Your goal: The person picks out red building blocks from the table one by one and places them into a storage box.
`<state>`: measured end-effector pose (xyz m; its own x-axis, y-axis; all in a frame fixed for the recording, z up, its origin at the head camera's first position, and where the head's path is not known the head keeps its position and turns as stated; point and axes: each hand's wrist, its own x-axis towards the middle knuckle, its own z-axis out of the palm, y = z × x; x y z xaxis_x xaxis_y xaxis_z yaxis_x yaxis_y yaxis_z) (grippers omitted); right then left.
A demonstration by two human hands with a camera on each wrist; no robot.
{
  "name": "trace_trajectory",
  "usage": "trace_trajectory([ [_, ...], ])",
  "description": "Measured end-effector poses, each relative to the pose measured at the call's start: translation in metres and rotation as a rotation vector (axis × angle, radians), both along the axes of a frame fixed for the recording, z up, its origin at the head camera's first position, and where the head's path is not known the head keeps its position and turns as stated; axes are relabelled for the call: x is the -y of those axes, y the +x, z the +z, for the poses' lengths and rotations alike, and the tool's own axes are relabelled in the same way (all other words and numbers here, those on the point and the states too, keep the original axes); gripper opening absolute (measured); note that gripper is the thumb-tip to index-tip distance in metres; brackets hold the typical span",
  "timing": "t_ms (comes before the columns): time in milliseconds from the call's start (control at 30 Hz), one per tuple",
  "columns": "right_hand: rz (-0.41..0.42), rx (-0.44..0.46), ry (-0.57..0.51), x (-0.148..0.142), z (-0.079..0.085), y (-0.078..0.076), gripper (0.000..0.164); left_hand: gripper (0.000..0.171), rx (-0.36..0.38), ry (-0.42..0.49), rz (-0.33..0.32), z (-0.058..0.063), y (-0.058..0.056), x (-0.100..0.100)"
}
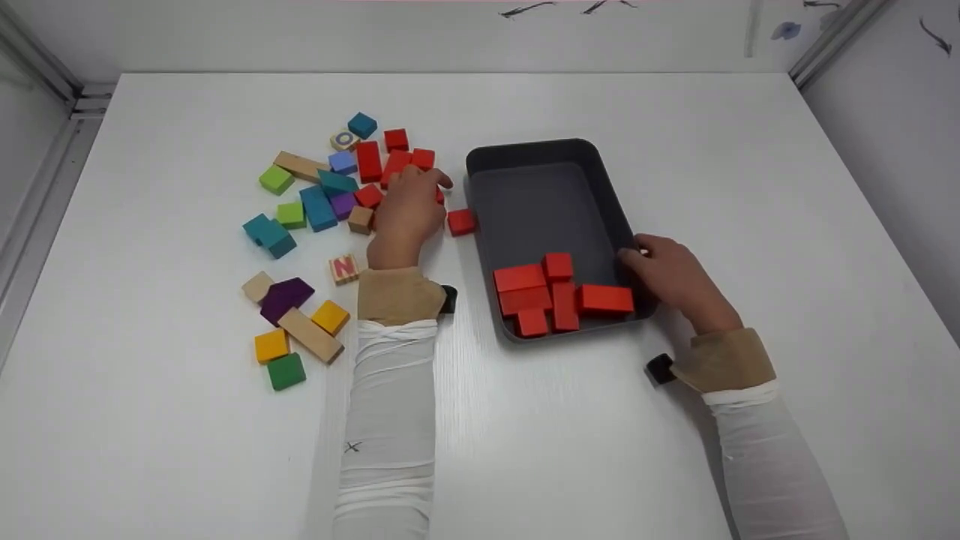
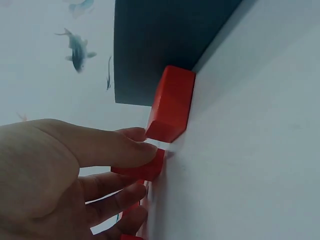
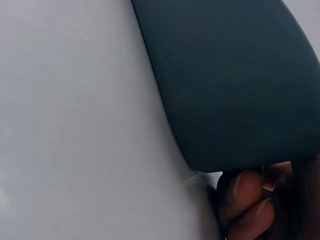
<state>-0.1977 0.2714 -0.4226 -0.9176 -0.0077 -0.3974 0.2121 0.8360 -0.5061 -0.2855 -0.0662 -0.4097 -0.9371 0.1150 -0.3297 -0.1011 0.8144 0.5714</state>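
Observation:
My left hand (image 1: pixel 411 208) reaches into the red blocks left of the dark grey tray (image 1: pixel 534 206). In the left wrist view its thumb and index finger pinch a small red block (image 2: pixel 156 167), while the other fingers are loosely bent. Another red block (image 1: pixel 461 222) lies between that hand and the tray's left wall. With thumb over the rim, my right hand (image 1: pixel 675 279) grips the tray at its right side near the front corner; its fingers curl at the outside. Several red blocks (image 1: pixel 564 306) sit together in the tray's near end.
More red blocks (image 1: pixel 368 161) lie just beyond the left hand. Left of them spread blue, green, purple and plain wooden blocks (image 1: pixel 300 166). Closer in are a letter block (image 1: pixel 343 268), yellow blocks (image 1: pixel 271 346) and a green block (image 1: pixel 286 371). A white wall borders the table's (image 1: pixel 562 442) far edge.

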Motion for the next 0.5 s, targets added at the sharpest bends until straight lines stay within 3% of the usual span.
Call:
trace_trajectory([
  [233,0.002,-0.009,-0.003,0.001,-0.001,0.0,0.047,0.044,0.014,0.013,0.025,0.004,0.001,0.001],
  [500,-0.01,0.014,-0.017,-0.001,0.0,-0.001,0.056,0.041,-0.062,0.026,0.013,0.022,0.006,0.0],
])
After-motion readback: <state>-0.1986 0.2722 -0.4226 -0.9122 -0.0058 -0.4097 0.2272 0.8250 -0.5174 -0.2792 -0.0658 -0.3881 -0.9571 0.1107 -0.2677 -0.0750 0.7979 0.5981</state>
